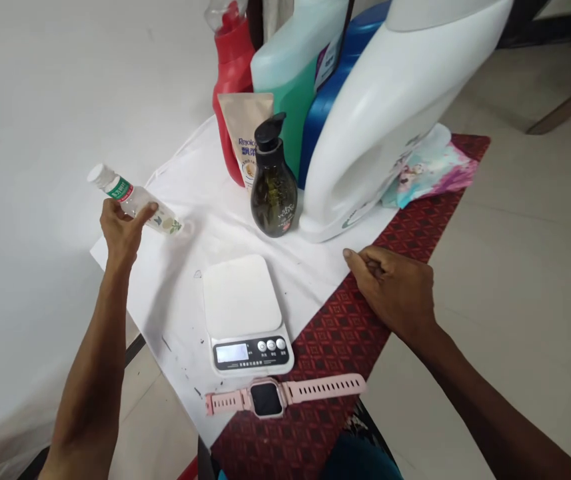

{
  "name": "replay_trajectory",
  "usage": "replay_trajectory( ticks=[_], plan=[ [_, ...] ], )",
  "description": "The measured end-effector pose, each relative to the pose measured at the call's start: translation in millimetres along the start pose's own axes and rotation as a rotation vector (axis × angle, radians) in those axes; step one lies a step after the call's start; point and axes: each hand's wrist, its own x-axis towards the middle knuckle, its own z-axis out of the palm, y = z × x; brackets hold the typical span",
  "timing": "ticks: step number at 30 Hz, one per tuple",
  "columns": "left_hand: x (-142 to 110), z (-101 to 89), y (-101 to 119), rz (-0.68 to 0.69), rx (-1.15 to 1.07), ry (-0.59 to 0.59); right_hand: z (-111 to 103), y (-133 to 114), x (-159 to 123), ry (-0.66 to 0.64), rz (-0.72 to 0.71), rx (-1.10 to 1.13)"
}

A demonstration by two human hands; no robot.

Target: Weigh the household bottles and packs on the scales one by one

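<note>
My left hand [124,225] grips a small clear plastic bottle [139,197] with a white cap and a green label. The bottle leans, its cap toward the upper left, at the left side of the white cloth [165,293]. My right hand [395,287] is closed in a loose fist at the table's right edge, over the red patterned cloth [338,327], with nothing visible in it. Between the hands, a white digital scale [242,297] lies with its pan bare and its display lit; I cannot read a number. A pink-strapped smartwatch [266,399] lies just in front of the scale.
Behind the scale stand a dark pump bottle [275,193], a beige tube [240,123], a red bottle [230,67], a green liquid bottle [288,87], a blue container [322,120] and a large white jug [365,120]. A colourful packet [430,170] lies at right. A wall is on the left.
</note>
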Motion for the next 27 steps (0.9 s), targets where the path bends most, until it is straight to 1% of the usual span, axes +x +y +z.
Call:
replay_trajectory(
  ticks=[1,2,5,7,9,11,13,16,18,20,23,25,27],
  plan=[
    [-19.5,-2.9,17.5,-0.011,-0.066,0.008,0.4,-0.2,-0.4,-0.001,0.002,0.001],
    [-39.1,-5.8,36.2,0.006,-0.112,-0.012,0.6,-0.5,-0.8,-0.001,0.003,0.003],
    [-93.2,-13.0,90.3,0.071,-0.156,-0.136,0.8,-1.4,-2.0,-0.007,0.006,0.014],
    [-121.3,-14.6,116.5,0.096,-0.165,-0.216,0.8,-1.6,-2.8,-0.006,0.011,0.023],
    [-141.4,-11.9,131.1,0.132,-0.165,-0.276,0.9,-1.3,-3.4,-0.008,0.016,0.027],
    [-154.2,-5.7,135.8,0.167,-0.150,-0.324,1.2,-0.7,-3.8,-0.008,0.019,0.026],
    [-161.5,1.7,134.8,0.180,-0.126,-0.356,1.5,-0.2,-3.9,-0.009,0.018,0.024],
    [-166.6,9.7,132.6,0.165,-0.110,-0.368,1.7,0.1,-3.8,-0.007,0.020,0.029],
    [-167.8,10.7,133.5,0.159,-0.113,-0.380,1.9,0.0,-3.7,-0.008,0.021,0.035],
    [-168.0,7.2,134.7,0.160,-0.110,-0.410,2.1,0.0,-3.6,-0.008,0.022,0.036],
    [-167.7,-6.5,131.2,0.152,-0.115,-0.429,2.4,0.2,-3.6,-0.002,0.028,0.041],
    [-167.0,-19.5,123.9,0.127,-0.158,-0.394,2.3,0.4,-3.7,0.003,0.029,0.051],
    [-165.7,-32.1,114.5,0.103,-0.211,-0.335,2.0,0.5,-3.8,0.002,0.026,0.059]
  ],
)
